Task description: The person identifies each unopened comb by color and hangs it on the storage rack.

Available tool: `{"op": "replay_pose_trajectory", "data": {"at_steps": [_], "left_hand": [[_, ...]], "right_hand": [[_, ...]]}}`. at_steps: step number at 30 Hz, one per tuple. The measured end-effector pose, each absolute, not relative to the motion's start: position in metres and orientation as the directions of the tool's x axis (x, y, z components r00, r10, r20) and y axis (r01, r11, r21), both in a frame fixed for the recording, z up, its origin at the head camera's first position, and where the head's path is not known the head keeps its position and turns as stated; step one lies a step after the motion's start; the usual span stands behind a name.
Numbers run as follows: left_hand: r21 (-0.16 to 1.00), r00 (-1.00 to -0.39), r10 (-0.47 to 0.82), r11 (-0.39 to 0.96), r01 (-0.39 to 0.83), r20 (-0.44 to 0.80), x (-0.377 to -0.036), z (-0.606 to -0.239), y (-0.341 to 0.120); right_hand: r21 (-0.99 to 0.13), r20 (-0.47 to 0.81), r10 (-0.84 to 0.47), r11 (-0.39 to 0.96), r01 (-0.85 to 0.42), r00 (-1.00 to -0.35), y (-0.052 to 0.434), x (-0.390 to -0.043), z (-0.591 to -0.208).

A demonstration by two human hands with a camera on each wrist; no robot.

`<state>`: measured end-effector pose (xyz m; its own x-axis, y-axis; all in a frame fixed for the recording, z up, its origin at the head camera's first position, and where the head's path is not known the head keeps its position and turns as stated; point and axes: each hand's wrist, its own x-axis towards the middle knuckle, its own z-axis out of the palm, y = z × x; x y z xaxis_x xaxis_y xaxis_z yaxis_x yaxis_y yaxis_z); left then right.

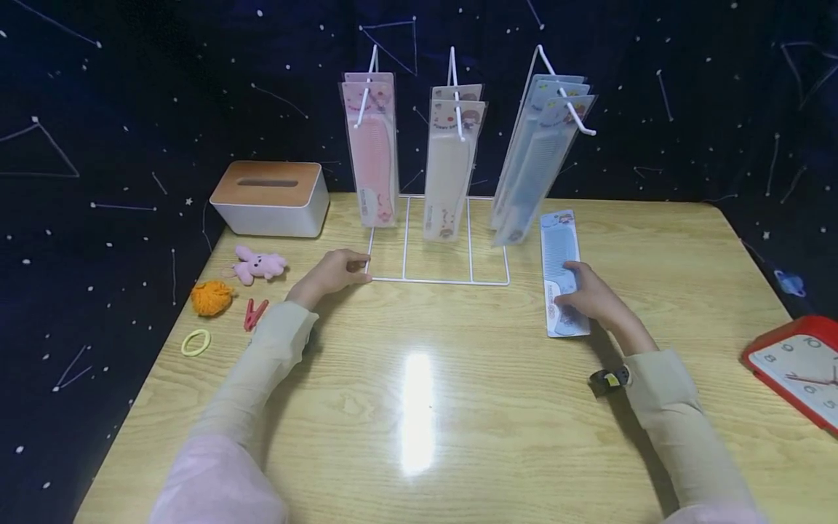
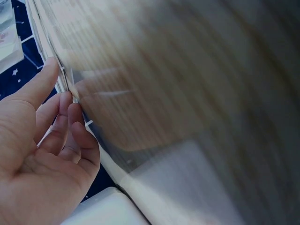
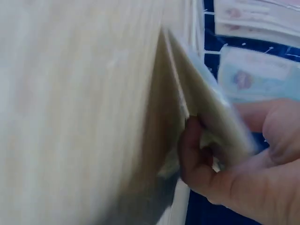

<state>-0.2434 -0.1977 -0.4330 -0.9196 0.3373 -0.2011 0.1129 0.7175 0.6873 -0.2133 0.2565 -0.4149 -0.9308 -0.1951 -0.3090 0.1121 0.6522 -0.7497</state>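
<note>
A white wire display rack (image 1: 437, 282) stands on the table with packaged combs on its three hooks: a pink comb (image 1: 376, 156) at left, a cream comb (image 1: 449, 175) in the middle and blue combs (image 1: 543, 164) at right. My left hand (image 1: 332, 275) holds the rack's left front corner, thumb and fingertips at the wire. My right hand (image 1: 592, 297) grips another packaged blue comb (image 1: 559, 244) by its lower part, right of the rack. In the right wrist view this pack (image 3: 211, 89) tilts above the table, the fingers curled round its edge.
At the left are a tissue box (image 1: 268, 211), a pink plush toy (image 1: 258, 264), an orange fuzzy ball (image 1: 212, 298), a red clip (image 1: 255, 314) and a yellow ring (image 1: 196, 342). A red clock (image 1: 799, 367) stands at the right edge. Dark star-patterned cloth hangs behind.
</note>
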Motion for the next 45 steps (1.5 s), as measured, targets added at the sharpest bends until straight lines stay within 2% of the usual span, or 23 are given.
{"op": "replay_pose_trajectory", "data": {"at_steps": [7, 11, 14, 18, 21, 23, 26, 29, 37, 40, 45], "left_hand": [[0.692, -0.917, 0.348, 0.711, 0.123, -0.195, -0.243, -0.432, -0.197], [0.688, -0.917, 0.344, 0.716, 0.117, -0.202, -0.243, -0.433, -0.197], [0.688, -0.918, 0.342, 0.716, 0.116, -0.201, -0.243, -0.434, -0.197], [0.689, -0.920, 0.334, 0.717, 0.107, -0.205, -0.242, -0.433, -0.197], [0.688, -0.921, 0.330, 0.718, 0.102, -0.208, -0.241, -0.432, -0.197], [0.689, -0.920, 0.331, 0.717, 0.101, -0.209, -0.241, -0.432, -0.197], [0.690, -0.920, 0.333, 0.717, 0.104, -0.208, -0.241, -0.433, -0.198], [0.690, -0.920, 0.334, 0.716, 0.105, -0.206, -0.242, -0.434, -0.197], [0.691, -0.917, 0.341, 0.715, 0.110, -0.207, -0.242, -0.432, -0.196], [0.691, -0.917, 0.341, 0.715, 0.108, -0.209, -0.242, -0.432, -0.196], [0.688, -0.918, 0.340, 0.717, 0.112, -0.205, -0.242, -0.432, -0.196]], "right_hand": [[-0.797, -0.165, 0.009, 0.588, 0.139, -0.986, 0.252, -0.183, -0.402], [-0.840, -0.011, 0.134, 0.537, 0.082, -0.991, 0.244, -0.167, -0.393], [-0.891, 0.114, 0.194, 0.455, -0.014, -0.974, 0.235, -0.154, -0.387], [-0.932, 0.315, 0.229, 0.259, -0.254, -0.921, 0.222, -0.141, -0.380], [-0.873, 0.488, 0.223, 0.123, -0.472, -0.844, 0.212, -0.134, -0.375], [-0.807, 0.589, 0.187, 0.102, -0.581, -0.786, 0.206, -0.130, -0.374], [-0.732, 0.680, 0.111, 0.161, -0.662, -0.724, 0.199, -0.126, -0.374], [-0.708, 0.696, 0.042, 0.200, -0.677, -0.716, 0.195, -0.124, -0.378], [-0.741, 0.636, -0.023, 0.261, -0.619, -0.771, 0.197, -0.126, -0.388], [-0.771, 0.599, -0.034, 0.244, -0.588, -0.800, 0.198, -0.133, -0.389], [-0.849, 0.507, -0.050, 0.140, -0.509, -0.860, 0.197, -0.155, -0.387]]}}
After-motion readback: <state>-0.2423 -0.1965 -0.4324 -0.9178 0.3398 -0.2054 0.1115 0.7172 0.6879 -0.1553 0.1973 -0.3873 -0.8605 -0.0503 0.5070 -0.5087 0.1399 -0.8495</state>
